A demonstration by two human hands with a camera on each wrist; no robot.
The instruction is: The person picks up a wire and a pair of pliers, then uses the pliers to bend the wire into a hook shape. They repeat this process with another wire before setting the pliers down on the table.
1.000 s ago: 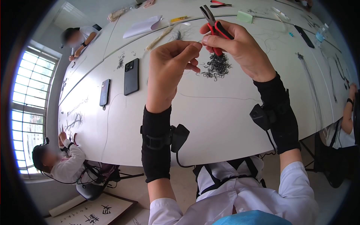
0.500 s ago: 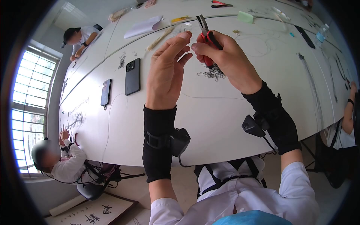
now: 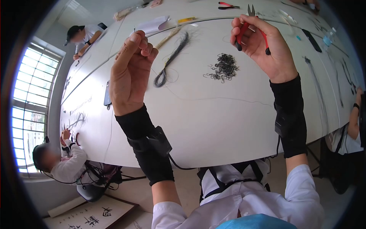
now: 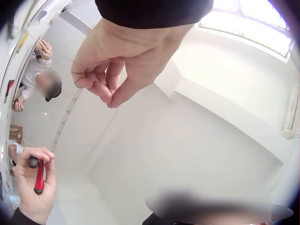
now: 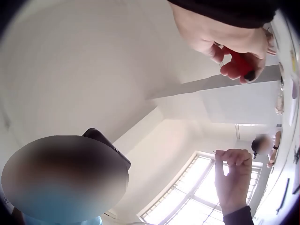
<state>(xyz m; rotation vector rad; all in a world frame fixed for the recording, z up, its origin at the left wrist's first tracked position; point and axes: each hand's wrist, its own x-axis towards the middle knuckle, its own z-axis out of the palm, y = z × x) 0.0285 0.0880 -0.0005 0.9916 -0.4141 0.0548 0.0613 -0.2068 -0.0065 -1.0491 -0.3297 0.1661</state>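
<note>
My left hand (image 3: 131, 72) is raised at the left, thumb and forefinger pinching a thin dark piece (image 3: 134, 28) that sticks up past the fingertips; its exact shape is too small to tell. In the left wrist view, the fingertips of this hand (image 4: 126, 56) meet. Higher at the right, my right hand (image 3: 268, 49) holds red-handled pliers (image 3: 239, 38), handles spread and nose pointing up. The right wrist view shows the red handle (image 5: 240, 63) under the fingers of this hand (image 5: 225, 37). Between both hands, a pile of small black hooks (image 3: 225, 68) lies on the table (image 3: 206, 126).
A looped bundle of dark strands (image 3: 173, 57) lies right of my left hand. One phone (image 3: 107, 95) is partly behind that hand. Farther back are white paper (image 3: 158, 23), a yellow item (image 3: 187, 19) and another pair of pliers (image 3: 228, 5). A bottle (image 3: 328, 36) stands at the right.
My hands have moved apart, left hand to the left, right hand to the right and up with the pliers. The pliers' handles have spread; the strand bundle and whole hook pile have come into view.
</note>
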